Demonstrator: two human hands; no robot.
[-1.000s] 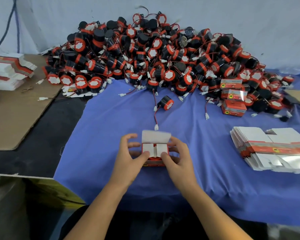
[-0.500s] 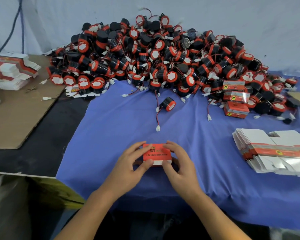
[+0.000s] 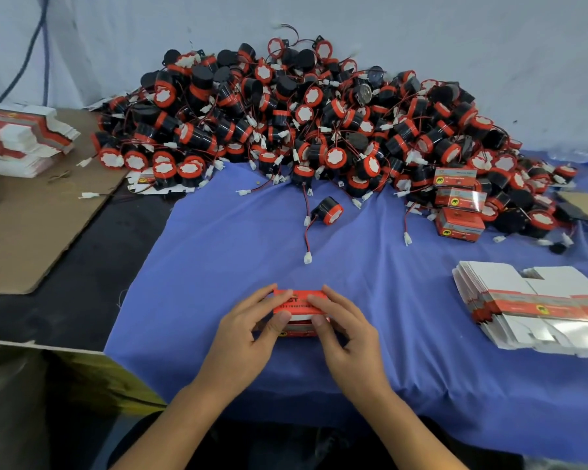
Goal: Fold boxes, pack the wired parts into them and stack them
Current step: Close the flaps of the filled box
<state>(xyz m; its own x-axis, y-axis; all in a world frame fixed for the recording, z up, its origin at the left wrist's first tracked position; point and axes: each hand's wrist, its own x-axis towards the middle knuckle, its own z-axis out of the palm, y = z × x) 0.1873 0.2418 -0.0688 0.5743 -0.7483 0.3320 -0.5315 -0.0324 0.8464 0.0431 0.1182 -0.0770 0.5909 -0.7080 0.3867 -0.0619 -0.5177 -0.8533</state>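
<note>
While resting on blue cloth [image 3: 218, 249], clasped from both sides: small red box [image 3: 297, 301]. Curled round its left end, left hand [image 3: 248, 334]; round its right end, right hand [image 3: 350, 340]; fingers over the lid, thumbs against the near white edge. On the lid, white letters that look like "ST", partly covered; smaller line beneath, too blurred to read.

Further back, one loose wired part [image 3: 328, 210], black with a red cap, lying just apart from the big heap of wired parts [image 3: 302, 123]. At the heap's right side, three closed red boxes [image 3: 457, 198], unevenly stacked, each with a dark animal emblem on yellow; print unreadable. Right of the hands, flat box blanks [image 3: 523, 310] fanned in a pile. Far left, more blanks [image 3: 24, 140] on brown cardboard [image 3: 31, 232].
</note>
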